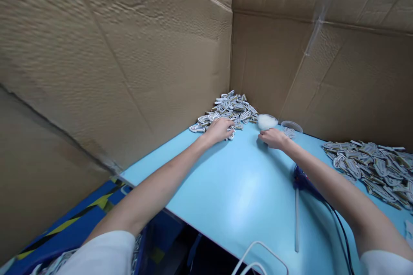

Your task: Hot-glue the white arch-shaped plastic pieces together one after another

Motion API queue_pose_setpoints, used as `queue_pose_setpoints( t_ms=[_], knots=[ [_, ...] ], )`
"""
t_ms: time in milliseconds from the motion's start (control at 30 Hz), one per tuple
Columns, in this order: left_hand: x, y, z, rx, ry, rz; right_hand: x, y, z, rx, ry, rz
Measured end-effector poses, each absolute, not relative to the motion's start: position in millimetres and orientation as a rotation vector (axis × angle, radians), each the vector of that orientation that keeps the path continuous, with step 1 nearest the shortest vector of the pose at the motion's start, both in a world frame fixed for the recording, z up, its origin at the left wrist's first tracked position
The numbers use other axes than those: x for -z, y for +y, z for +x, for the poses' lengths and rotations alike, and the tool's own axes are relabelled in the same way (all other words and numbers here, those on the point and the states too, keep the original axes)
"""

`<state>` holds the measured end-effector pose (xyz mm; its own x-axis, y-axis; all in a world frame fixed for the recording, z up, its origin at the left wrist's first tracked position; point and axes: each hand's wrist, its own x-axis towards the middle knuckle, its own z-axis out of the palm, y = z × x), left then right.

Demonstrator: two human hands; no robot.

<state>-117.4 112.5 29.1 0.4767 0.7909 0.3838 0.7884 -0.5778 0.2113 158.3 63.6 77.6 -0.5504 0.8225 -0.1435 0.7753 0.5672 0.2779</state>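
Note:
My left hand (220, 130) reaches to the front edge of a pile of small white and grey flat pieces (237, 107) in the table's back corner. Its fingers are bent over a piece there; whether they grip it is hard to tell. My right hand (272, 138) is low over the blue table (235, 184), its fingers curled together, and anything between them is too small to make out. Just behind it are a round dish with white fluffy material (266, 121) and a clear round dish (292, 126) with a few small bits.
A dark blue glue gun (301, 179) with a glue stick (297, 219) and black cable lies beneath my right forearm. Another large pile of pieces (374, 167) is at the right. Cardboard walls (180, 51) enclose the back and left. White cable loops (260, 247) cross the front edge.

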Motion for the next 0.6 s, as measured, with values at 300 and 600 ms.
queue_pose_setpoints(
  t_ms=[300,600],
  knots=[
    [-6.7,121.4,-94.9,-0.776,1.372,2.678,-87.4,99.4,162.9,0.019,2.331,1.5],
    [-7.9,109.1,-77.6,-0.815,1.184,2.699,-84.6,95.3,178.7,0.372,2.417,1.687]
  ],
)
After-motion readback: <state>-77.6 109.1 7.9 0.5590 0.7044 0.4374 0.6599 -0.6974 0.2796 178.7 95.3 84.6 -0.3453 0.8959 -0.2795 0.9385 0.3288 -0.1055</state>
